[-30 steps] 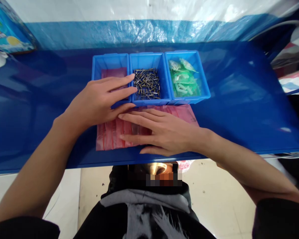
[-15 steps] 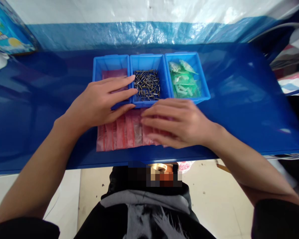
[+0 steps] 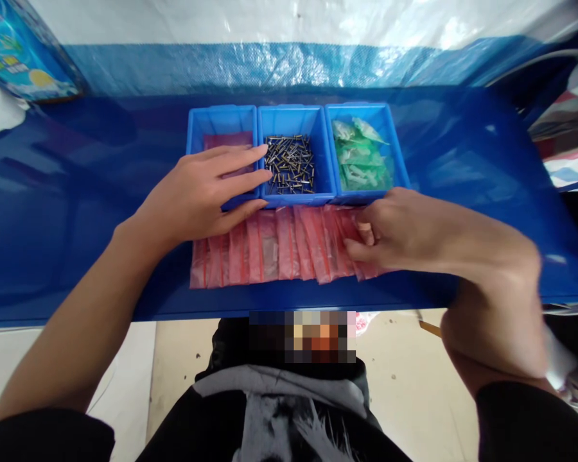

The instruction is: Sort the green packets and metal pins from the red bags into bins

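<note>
Grip on the right: the right hand [image 3: 414, 234] is curled, its fingertips [image 3: 361, 247] pinched down on the right end of the fanned row of pink bags [image 3: 279, 247], so that the end bags seem to be held or pressed, though motion blur leaves it unclear whether one is truly clamped. Grip on the left: the left hand [image 3: 200, 192] is laid flat and open, fingers extended, with nothing clasped; it is rested across the front rim of the left bin [image 3: 221, 125], and its lowest finger is touching the upper edge of the bag row.

The bags are spread overlapping on the blue worktop [image 3: 77, 212], just in front of the three blue bins. A few more pink bags are seen inside the left bin; small metal pins [image 3: 289, 163] are heaped in the middle bin [image 3: 291, 119], immediately right of it; green packets [image 3: 361, 160] are kept in the right bin [image 3: 361, 112], furthest from it.

The step in hand is judged to be the fanning-out of the bags and the picking of one from the end of the row. For the next move, a single bag would need to be separated cleanly from its overlapping neighbours while the rest of the row is steadied by the flat hand.
</note>
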{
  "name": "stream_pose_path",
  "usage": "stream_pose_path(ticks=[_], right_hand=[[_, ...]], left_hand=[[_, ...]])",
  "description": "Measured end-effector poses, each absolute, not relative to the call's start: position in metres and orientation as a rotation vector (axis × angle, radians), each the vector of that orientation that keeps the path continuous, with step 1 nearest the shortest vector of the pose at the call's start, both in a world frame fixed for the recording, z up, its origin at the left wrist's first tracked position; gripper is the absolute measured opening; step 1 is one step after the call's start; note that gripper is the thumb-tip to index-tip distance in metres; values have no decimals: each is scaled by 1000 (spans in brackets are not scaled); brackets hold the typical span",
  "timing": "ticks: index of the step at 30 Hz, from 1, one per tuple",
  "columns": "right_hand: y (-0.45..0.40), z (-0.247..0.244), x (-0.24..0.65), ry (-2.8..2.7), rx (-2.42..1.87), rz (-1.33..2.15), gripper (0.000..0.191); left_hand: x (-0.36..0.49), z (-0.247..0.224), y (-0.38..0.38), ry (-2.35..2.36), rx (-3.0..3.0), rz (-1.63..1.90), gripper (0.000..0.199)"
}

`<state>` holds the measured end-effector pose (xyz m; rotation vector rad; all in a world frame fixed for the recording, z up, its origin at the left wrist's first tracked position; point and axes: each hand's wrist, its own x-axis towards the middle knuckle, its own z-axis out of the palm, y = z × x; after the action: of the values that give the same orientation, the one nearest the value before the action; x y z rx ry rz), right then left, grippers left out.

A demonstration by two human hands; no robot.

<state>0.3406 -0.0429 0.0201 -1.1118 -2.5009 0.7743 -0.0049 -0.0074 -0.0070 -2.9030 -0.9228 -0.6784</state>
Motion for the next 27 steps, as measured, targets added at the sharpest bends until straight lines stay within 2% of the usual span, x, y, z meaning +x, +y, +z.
stream_pose_path(ticks=[5,8,12,14,17,19,21,24,27], right_hand=[[-38,36,337,-2619,-1193,846,30],[-38,48,334,-2666,-1160,983,35],[-47,54,325,-2245,-978,1027,44],[-53,46,315,-2000,-869,991,39],[-57,26,297,-1865,-586,955,18],[-57,14,287,-1910,-448,887,13],[-55,7,282,-1972,-368,826,14],[-51,6,282,-1971,-338,806,16],[-48,8,284,-1907,-384,753,23]], left_hand=[[-5,-5,-7,-875,-2843,-685,34],[-2,-5,-4,-708,-2690,-816,34],[12,-2,-14,-507,-2587,-1226,22],[21,0,-27,-563,-2713,-1372,21],[34,4,-46,-651,-3134,-1447,45],[41,5,-53,-633,-3477,-1445,68],[45,6,-56,-649,-3675,-1468,81],[47,7,-56,-791,-3703,-1559,82],[44,9,-55,-912,-3646,-1683,71]])
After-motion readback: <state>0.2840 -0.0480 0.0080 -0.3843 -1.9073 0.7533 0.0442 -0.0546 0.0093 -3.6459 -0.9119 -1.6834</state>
